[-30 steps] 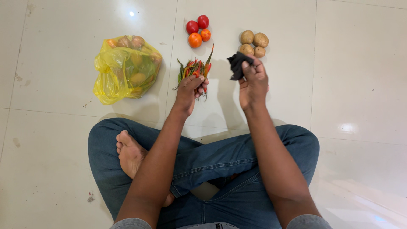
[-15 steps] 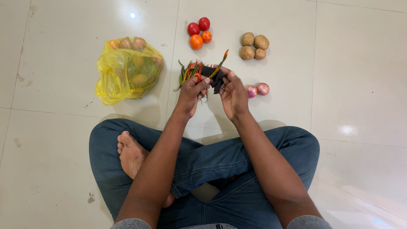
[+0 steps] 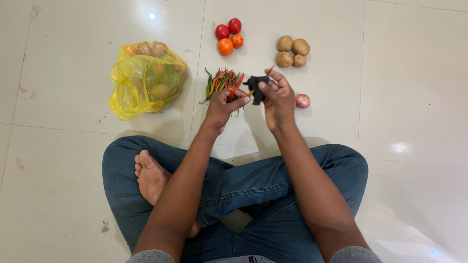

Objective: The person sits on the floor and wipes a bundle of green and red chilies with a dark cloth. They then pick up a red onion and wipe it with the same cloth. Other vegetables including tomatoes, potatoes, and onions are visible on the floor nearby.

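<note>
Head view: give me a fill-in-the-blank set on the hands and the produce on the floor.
1. The right hand holds a small ___ bag.
2. The left hand rests over the pile of ___.
3. The four potatoes lie to the ___ of the tomatoes.
4. The big plastic bag is ___.

Missing: black; chillies; right; yellow

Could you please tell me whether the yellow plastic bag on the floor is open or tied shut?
Open: the yellow plastic bag gapes at its top edge, where onions show uncovered.

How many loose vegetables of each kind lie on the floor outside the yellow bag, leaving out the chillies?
Tomatoes: 4
Potatoes: 4
Onion: 1 in view beside the right hand
Total: 9
</note>
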